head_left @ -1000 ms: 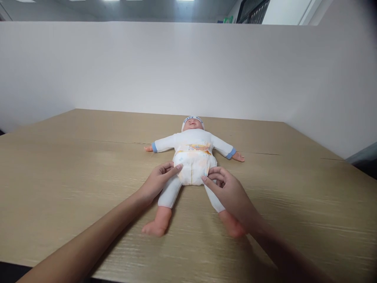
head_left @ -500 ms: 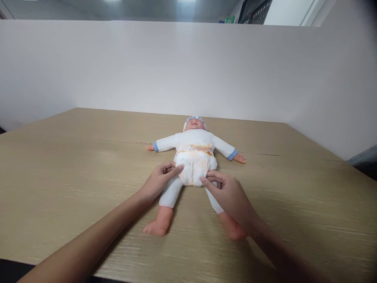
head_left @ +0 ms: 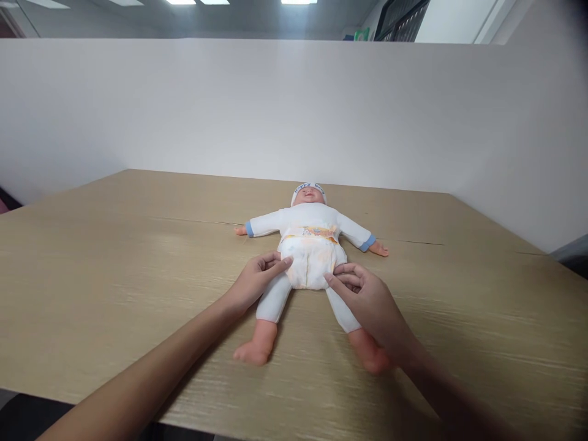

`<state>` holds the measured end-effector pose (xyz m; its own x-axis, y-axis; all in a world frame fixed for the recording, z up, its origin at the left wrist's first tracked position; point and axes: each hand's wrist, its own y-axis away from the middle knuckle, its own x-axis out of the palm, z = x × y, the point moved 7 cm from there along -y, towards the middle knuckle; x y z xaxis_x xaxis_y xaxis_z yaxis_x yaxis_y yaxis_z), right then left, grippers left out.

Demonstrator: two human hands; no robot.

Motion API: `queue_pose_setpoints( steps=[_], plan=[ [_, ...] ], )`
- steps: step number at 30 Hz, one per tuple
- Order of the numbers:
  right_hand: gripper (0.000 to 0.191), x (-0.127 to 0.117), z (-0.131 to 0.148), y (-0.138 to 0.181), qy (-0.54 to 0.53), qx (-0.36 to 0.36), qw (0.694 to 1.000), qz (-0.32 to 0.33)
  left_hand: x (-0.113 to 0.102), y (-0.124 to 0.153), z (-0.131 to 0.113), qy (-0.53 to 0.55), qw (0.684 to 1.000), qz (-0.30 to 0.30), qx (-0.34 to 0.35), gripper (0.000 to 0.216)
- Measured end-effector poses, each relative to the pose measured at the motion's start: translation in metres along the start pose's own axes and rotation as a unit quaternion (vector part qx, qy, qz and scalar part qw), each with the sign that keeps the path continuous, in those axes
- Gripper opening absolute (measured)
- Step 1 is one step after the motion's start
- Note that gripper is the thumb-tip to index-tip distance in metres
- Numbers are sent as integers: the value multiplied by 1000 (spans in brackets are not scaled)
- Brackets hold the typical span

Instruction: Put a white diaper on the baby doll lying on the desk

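A baby doll [head_left: 309, 223] in a white suit with blue cuffs and a cap lies on its back on the wooden table [head_left: 114, 263], arms spread, feet toward me. It wears a white diaper [head_left: 312, 260] with an orange-printed waistband. My left hand [head_left: 255, 280] rests at the doll's hip on the left side of the diaper, thumb and fingers pinched on the diaper's edge. My right hand [head_left: 367, 300] sits at the other hip, fingers curled and pinching the diaper's right edge, covering part of that thigh.
White partition walls [head_left: 275, 104] enclose the table at the back and right. The table's near edge [head_left: 193, 422] runs just below my forearms. A seam crosses the tabletop behind the doll's arms.
The view has shifted a little, so the doll sits slightly further right. Both hands stay pinched at the diaper's sides, with only small finger movements.
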<state>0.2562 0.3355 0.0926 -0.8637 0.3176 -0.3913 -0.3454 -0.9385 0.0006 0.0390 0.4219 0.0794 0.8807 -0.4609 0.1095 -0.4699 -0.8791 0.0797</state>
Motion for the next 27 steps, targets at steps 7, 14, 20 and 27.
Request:
queue_pose_setpoints(
  steps=[7, 14, 20, 27],
  plan=[
    [29, 2, 12, 5, 60, -60, 996, 6, 2, 2, -4, -17, 1000, -9, 5, 47],
    [32, 6, 4, -4, 120, -103, 987, 4, 3, 1, -4, -11, 1000, -2, 15, 47],
    [32, 11, -4, -7, -3, -70, 997, 46, 1, -1, -3, -10, 1000, -1, 14, 48],
    [35, 3, 5, 2, 25, -37, 999, 5, 2, 1, -4, -5, 1000, 2, 21, 48]
  ],
)
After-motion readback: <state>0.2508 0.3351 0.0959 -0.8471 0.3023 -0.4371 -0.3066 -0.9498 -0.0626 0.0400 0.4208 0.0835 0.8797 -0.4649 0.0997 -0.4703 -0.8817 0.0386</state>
